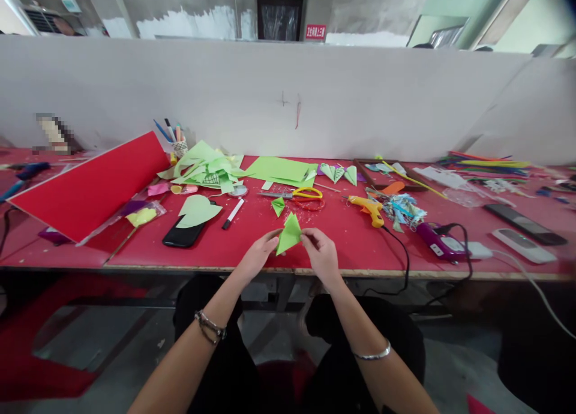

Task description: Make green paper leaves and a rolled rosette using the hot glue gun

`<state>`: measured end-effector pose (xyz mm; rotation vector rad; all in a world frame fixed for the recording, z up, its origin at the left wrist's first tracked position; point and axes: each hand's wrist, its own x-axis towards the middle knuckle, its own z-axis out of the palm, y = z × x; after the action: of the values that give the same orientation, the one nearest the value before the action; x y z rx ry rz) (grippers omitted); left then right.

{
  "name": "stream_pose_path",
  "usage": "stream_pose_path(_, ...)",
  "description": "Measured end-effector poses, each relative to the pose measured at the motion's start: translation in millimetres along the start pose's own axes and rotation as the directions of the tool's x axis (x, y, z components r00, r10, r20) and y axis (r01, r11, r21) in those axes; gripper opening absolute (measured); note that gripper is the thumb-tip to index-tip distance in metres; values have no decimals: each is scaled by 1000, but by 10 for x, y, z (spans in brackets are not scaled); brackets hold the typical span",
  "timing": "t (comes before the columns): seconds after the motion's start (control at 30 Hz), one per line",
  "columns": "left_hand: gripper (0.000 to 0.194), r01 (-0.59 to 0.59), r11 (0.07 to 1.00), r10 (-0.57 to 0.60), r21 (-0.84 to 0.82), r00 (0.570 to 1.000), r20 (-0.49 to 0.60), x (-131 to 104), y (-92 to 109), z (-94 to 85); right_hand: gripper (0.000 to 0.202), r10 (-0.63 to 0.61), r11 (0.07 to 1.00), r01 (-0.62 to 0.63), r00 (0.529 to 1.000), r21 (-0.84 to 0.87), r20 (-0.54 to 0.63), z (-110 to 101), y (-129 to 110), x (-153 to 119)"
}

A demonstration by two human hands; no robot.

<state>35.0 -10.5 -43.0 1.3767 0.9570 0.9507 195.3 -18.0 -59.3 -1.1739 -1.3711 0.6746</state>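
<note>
Between my two hands is a folded piece of bright green paper, held just above the table's front edge. My left hand pinches its left side with the fingertips. On the right side, my right hand grips the paper between thumb and fingers. A small folded green paper shape lies on the red table just beyond. Behind that rest scissors with yellow handles. To the left lies a white marker with a black cap.
A green paper heart partly covers a black phone. Green scraps and sheets lie at the back. On the right are a yellow glue gun with its cord, a purple device and a red board leans left.
</note>
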Motion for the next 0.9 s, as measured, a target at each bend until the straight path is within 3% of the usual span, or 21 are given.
stream_pose_path(0.17, 37, -30, 978, 45, 206, 997, -69, 37, 18, 121, 11, -117, 992, 121, 990, -39, 77, -4, -24, -29)
stream_pose_path(0.27, 26, -104, 953, 142, 284, 983, -117, 29, -11, 167, 11, -66, 998, 65, 994, 19, 82, 18, -25, -42)
stream_pose_path(0.37, 23, -139, 929, 183, 342, 978, -97, 3, -42, 172, 14, 10, 996, -21, 992, 88, 130, 37, -38, -41)
stream_pose_path(0.53, 28, -72, 975, 81, 211, 996, -35, -39, -45, 190, 15, 83, 980, -107, 986, 166, 145, 50, -98, -37)
stream_pose_path(0.7, 26, -81, 987, 83, 139, 997, -8, -69, -53, 273, 15, 161, 952, -178, 983, 250, 88, 78, -103, -77)
stream_pose_path(0.9, 25, -67, 996, 65, 62, 997, 30, -86, -95, 320, 12, 164, 943, -172, 985, 285, 52, 86, -80, -105)
